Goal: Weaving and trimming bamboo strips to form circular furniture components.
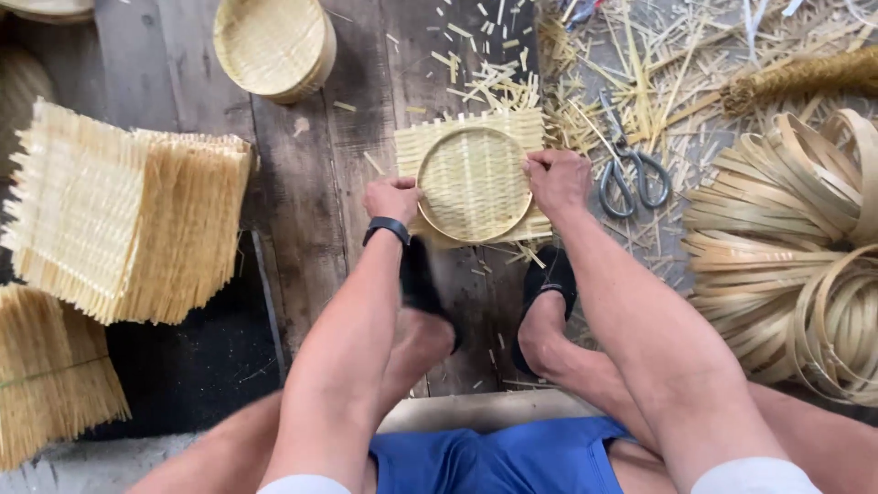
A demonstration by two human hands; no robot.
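A square woven bamboo mat (pixel 521 129) lies on the wooden floor in front of me, with a round bamboo hoop (pixel 474 183) pressed onto its middle. My left hand (pixel 391 198), a black band on its wrist, grips the hoop's left rim. My right hand (pixel 557 180) grips the hoop's right rim and the mat under it. Both hands press down on the hoop. My two feet in black slippers rest just below the mat.
Grey scissors (pixel 631 174) lie right of the mat among bamboo offcuts. A pile of bamboo hoops (pixel 796 256) fills the right side. Stacked square woven mats (pixel 119 210) stand at the left. Finished round trays (pixel 274 46) sit at the top.
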